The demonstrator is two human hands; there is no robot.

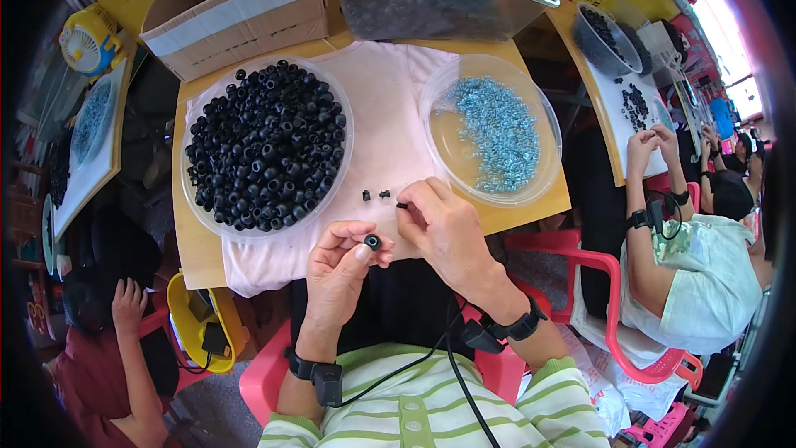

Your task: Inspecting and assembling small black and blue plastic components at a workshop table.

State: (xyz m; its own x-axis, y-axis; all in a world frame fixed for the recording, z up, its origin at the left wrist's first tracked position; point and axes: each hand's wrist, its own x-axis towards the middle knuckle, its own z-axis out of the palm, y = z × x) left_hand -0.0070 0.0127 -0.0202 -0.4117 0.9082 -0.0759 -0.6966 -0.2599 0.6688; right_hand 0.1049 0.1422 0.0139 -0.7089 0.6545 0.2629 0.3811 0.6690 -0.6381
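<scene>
Between the thumb and fingers of my left hand (338,270) is a small round black cap (372,241), its hollow end facing up with a pale ring inside. My right hand (452,236), just to the right, pinches a small black piece (402,206) at its fingertips. Two more small black pieces (366,195) lie on the pale pink cloth (390,116) beyond my hands. A round clear tray (349,129) heaped with black caps (265,149) stands at the left. Another round tray (444,137), at the right, bears many tiny clear-blue parts (502,137).
Behind the trays stand a cardboard box (240,29) and a clear plastic bin (439,21) of black parts. A yellow bucket (182,315) is on the floor at left. People sit nearby on both sides; pink chair arms (609,282) flank me. Cables hang from my wrist straps.
</scene>
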